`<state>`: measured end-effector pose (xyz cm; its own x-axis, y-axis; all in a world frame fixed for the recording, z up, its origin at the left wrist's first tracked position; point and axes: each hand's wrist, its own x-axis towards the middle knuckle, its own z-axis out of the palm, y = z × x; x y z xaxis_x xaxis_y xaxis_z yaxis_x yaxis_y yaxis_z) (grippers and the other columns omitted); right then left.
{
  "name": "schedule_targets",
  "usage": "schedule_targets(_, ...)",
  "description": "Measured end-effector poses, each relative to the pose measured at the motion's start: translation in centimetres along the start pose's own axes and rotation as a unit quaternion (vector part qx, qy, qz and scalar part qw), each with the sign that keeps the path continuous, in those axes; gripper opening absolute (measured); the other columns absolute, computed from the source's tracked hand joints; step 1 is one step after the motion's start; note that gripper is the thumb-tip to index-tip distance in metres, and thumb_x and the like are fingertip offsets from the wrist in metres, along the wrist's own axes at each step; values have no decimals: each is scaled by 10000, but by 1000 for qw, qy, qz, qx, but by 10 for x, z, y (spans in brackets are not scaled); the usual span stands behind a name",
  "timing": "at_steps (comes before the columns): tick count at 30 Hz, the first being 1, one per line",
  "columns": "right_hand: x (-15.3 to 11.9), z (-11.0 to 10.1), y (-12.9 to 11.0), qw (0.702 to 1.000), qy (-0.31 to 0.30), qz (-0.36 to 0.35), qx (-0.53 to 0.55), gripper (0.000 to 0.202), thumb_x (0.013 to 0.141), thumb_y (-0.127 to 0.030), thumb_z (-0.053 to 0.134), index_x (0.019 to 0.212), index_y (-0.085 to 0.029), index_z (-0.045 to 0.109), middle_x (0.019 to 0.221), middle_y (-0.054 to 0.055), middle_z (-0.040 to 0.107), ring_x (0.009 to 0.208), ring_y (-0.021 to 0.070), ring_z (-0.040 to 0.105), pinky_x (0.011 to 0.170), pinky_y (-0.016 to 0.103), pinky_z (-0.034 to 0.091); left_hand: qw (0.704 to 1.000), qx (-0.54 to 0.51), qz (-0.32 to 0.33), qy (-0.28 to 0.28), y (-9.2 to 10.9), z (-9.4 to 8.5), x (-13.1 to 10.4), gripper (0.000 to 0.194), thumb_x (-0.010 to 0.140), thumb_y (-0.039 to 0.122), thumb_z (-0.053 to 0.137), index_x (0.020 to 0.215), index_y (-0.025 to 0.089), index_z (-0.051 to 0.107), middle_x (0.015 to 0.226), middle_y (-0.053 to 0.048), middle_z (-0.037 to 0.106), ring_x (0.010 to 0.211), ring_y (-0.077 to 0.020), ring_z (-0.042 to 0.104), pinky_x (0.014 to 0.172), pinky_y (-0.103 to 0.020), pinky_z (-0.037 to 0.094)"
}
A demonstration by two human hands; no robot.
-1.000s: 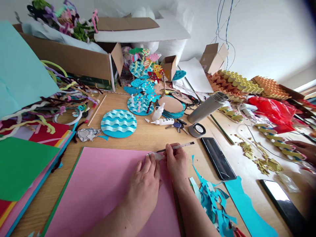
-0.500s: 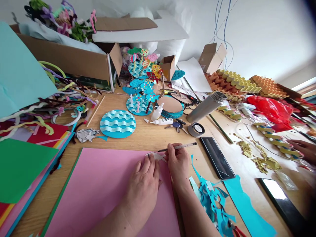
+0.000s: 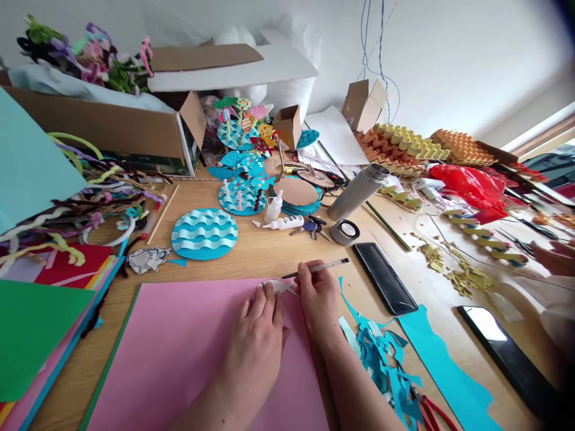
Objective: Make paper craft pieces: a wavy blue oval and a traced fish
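Observation:
My left hand (image 3: 256,335) lies flat, fingers stretched out, on a large sheet of pink paper (image 3: 179,341). Its fingertips press on a small white fish-shaped paper cutout (image 3: 279,285) near the sheet's far edge; part of the cutout is hidden under them. A pen (image 3: 330,264) is pinched in my right hand (image 3: 320,299), its tip pointing left, close by the cutout's upper edge. Green paper shows under the pink sheet's left side.
Blue paper scraps (image 3: 386,359) and red-handled pliers or scissors (image 3: 431,407) lie right of my forearm. Beyond are a phone (image 3: 384,278), a steel flask (image 3: 359,191), glue bottles (image 3: 285,222) and a wavy blue disc (image 3: 204,234). Another person's hand (image 3: 554,260) is at the right.
My view has swung a little to the right, so the scene sits further left. Both my hands keep nearly the same place on the paper. The other person's hand has changed its pose.

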<state>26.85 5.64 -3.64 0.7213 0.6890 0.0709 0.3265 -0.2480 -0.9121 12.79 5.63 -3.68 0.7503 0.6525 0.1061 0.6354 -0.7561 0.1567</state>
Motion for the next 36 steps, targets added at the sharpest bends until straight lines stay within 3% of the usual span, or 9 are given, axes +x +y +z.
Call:
schedule_targets(7,0,0,3,999,-29,-41,-12,261,870,-408,503,720,-197,532,577,-1,595,502,140,557,493,238,402,1000,-2,-2,3,0,-1,0,459,888,274,480,1315,108,498,1379,-163,497,1243,-288,460,982,-456,406)
schedule_targets(17,-1,1,-1,999,-33,-32,-29,283,853,-428,501,684,-204,531,575,2,590,509,149,549,488,245,395,1000,-3,-2,1,0,-3,1,449,882,244,489,1311,110,501,1371,-163,505,1242,-285,463,984,-452,409)
schedule_targets(25,1,-1,-1,998,-2,-31,-52,287,863,-412,489,672,-200,521,547,-6,588,466,132,518,483,240,378,1000,2,0,10,-1,-2,1,442,892,239,468,1314,112,499,1375,-160,502,1228,-286,474,970,-454,410)
schedule_targets(36,0,0,-3,997,-27,-41,-65,280,867,-394,477,676,-199,536,556,-5,583,473,128,497,488,240,362,1000,15,6,20,-1,-3,1,427,886,251,478,1285,107,529,1353,-163,524,1209,-285,492,950,-442,422)
